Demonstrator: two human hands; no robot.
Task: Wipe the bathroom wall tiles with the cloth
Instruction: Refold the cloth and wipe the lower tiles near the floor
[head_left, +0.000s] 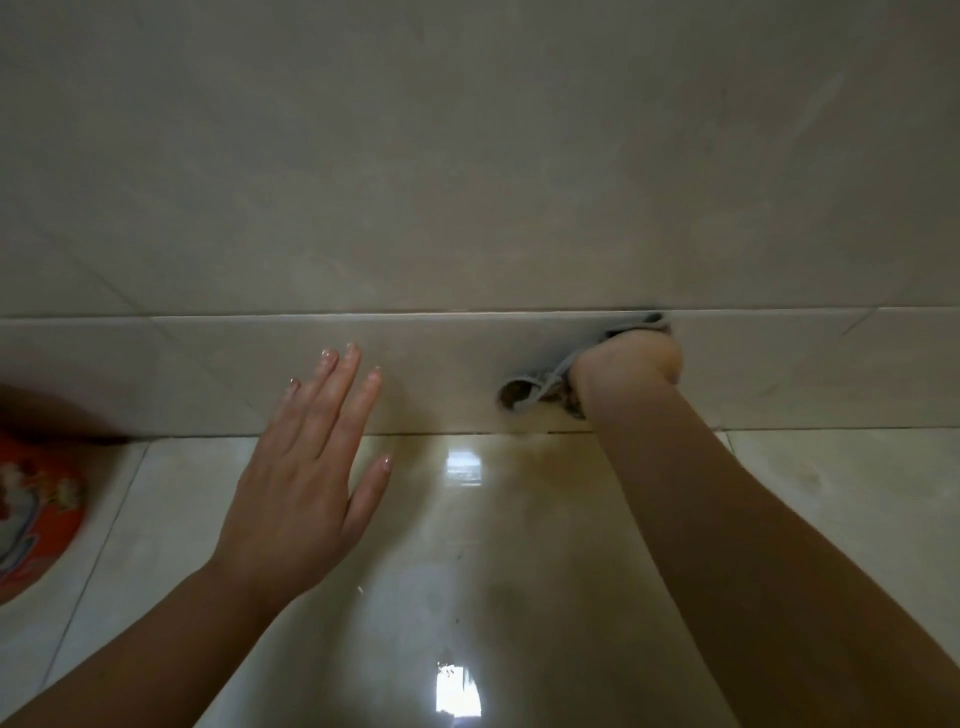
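Cloth, grey and thin, sits bunched inside the right grip, which is closed tight around it in a fist and pushes it against the low band of wall tiles. A wad shows just above the knuckles, at the seam where the low band meets the big tiles higher up. 1 loose tail curls out to the left of the grip, hanging free in a small loop just above the floor.

The left grip holds nothing. Its fingers are straight and slightly spread, well apart to the left of the cloth; whether the fingertips touch the tile cannot be told.

Judged from how it folds and droops, the cloth is light, soft and limp, with no stiffness of its own, so all pressure has to come from the palm and knuckles behind it. The bunched middle is the sensible place to hold. The trailing tail will probably drag and flap, and gathering it into the fist would give a fuller pad. The tiles look glossy and hard, so the cloth should slide easily, and a firm squeeze matters more than strength.

A red-orange patterned object lies far left of both grips, on the floor.
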